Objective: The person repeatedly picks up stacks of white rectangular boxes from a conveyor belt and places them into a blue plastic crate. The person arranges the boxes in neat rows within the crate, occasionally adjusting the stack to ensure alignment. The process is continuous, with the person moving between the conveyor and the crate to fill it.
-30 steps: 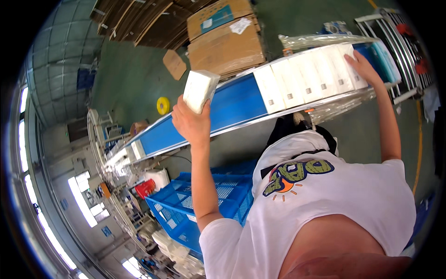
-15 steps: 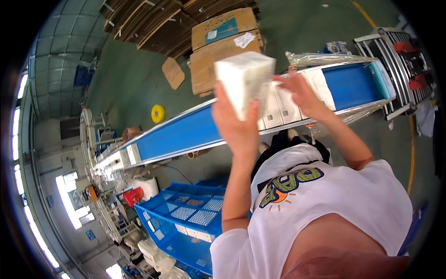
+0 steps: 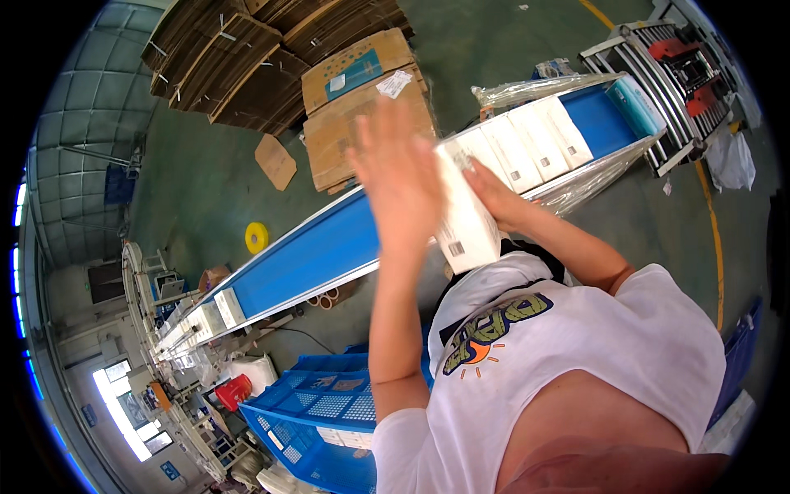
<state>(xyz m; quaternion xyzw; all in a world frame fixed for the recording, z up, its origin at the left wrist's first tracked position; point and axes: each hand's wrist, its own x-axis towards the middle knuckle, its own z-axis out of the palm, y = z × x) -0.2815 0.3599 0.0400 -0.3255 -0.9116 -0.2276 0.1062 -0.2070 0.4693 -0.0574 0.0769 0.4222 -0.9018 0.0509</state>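
Beside pack [image 3: 471, 229], left hand [image 3: 401, 183] outspread

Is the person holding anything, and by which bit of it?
A white package, it seems: the right hand is against its right side. The left hand is open at its left side; blur hides whether it touches.

Green floor [image 3: 197, 173], curving yellow line [image 3: 717, 247], grey gridded panels [image 3: 90, 107], window [image 3: 112, 416] glowing white at lower left
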